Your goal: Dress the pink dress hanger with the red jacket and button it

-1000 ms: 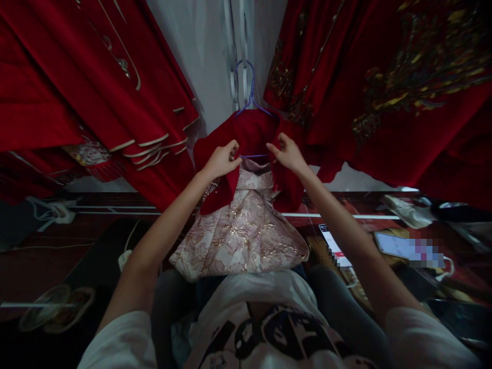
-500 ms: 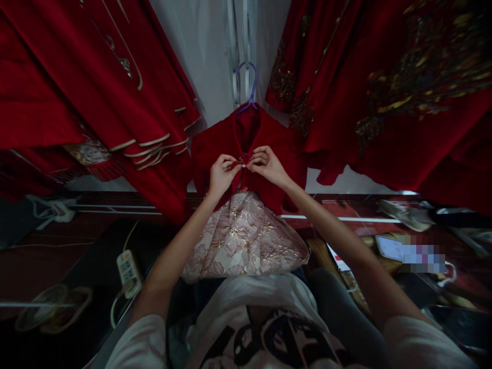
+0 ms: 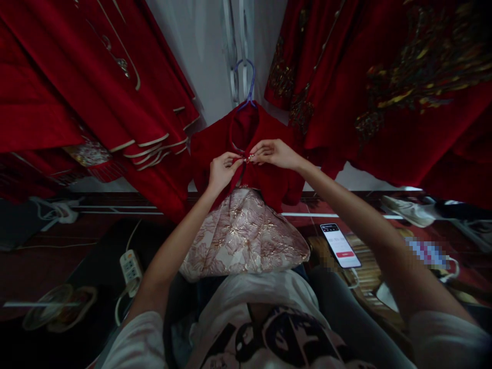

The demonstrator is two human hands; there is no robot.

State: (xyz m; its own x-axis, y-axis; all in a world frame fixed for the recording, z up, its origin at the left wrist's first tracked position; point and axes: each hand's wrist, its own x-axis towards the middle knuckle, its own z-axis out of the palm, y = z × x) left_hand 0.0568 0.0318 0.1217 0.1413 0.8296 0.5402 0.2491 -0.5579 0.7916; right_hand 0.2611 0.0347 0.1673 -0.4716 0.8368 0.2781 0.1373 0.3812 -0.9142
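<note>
A small red jacket (image 3: 211, 134) hangs in front of me on a purple hanger (image 3: 251, 84), over a pale pink and gold brocade skirt (image 3: 246, 236). My left hand (image 3: 223, 170) pinches the jacket's left front edge just below the collar; a small pale bead shows at its fingertips. My right hand (image 3: 279, 152) is closed in a pinch on a small beaded fastening (image 3: 251, 158) at the right front edge. The two sets of fingertips are close together, with a narrow gap between them. Exactly how the fastening is joined is too small to tell.
Red garments with gold trim (image 3: 126, 102) hang to the left, and embroidered red garments (image 3: 384, 133) to the right. A lit phone (image 3: 340, 246) lies on a wooden stool (image 3: 369, 279). A power strip (image 3: 130, 269) and clear plastic containers (image 3: 49, 307) are at left.
My right hand has moved up and slightly right, drawing the beaded fastening away from my left fingertips. My right forearm has swung outward, uncovering the phone.
</note>
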